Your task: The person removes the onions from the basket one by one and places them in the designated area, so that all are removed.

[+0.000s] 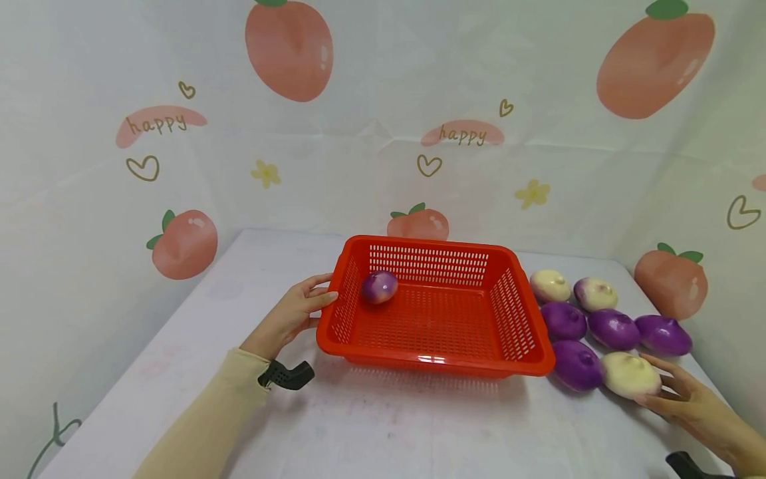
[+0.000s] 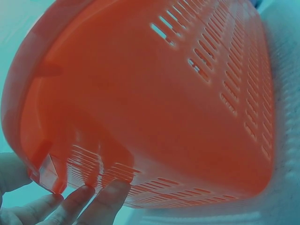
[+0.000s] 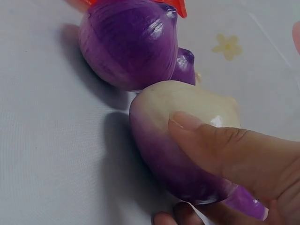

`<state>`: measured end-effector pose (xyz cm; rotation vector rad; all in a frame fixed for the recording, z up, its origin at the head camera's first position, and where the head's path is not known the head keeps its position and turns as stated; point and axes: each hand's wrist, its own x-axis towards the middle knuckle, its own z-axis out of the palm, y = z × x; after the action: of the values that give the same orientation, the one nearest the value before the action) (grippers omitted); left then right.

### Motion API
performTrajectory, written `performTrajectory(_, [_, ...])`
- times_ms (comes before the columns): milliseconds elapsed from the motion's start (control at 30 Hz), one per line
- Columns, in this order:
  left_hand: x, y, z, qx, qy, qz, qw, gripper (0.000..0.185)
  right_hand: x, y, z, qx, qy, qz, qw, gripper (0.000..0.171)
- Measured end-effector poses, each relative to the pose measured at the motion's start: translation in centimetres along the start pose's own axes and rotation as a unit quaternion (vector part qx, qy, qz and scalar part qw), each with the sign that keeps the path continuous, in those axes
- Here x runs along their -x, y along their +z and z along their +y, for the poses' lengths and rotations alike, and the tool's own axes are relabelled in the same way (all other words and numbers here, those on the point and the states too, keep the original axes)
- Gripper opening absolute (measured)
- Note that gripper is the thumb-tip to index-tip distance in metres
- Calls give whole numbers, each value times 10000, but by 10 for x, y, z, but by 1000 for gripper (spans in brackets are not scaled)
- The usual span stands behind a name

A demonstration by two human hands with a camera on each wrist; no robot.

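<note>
A red plastic basket (image 1: 431, 359) with slotted walls stands tilted toward the viewer in the middle. My left hand (image 1: 294, 309) grips its left end, thumb at the rim and fingers (image 2: 105, 199) against the outside wall. One purple onion (image 1: 380, 287) lies inside, near the left wall. Over on the right, my right hand (image 1: 688, 399) holds a pale onion (image 1: 631, 374) with a purple side, its thumb (image 3: 211, 140) laid across the skin and other fingers around the far side. A dark purple onion (image 1: 577, 365) sits right beside the held one.
Several more onions crowd the right of the table, both purple (image 1: 614, 328) and pale (image 1: 549, 286), close to the basket's right end. A white cloth with printed fruit (image 1: 290, 53) hangs behind the white table (image 1: 359, 432) and along its sides.
</note>
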<state>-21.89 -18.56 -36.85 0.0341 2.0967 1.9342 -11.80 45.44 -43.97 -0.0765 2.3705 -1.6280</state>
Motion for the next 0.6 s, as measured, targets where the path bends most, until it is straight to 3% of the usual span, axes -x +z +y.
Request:
performTrajectory(267, [1, 0, 1, 28, 11, -21, 10000, 62, -2, -1, 1, -112, -248, -187, 9995, 69])
performTrajectory(600, [1, 0, 0, 64, 1, -20, 10000, 60, -2, -3, -1, -63, -142, -292, 9995, 70])
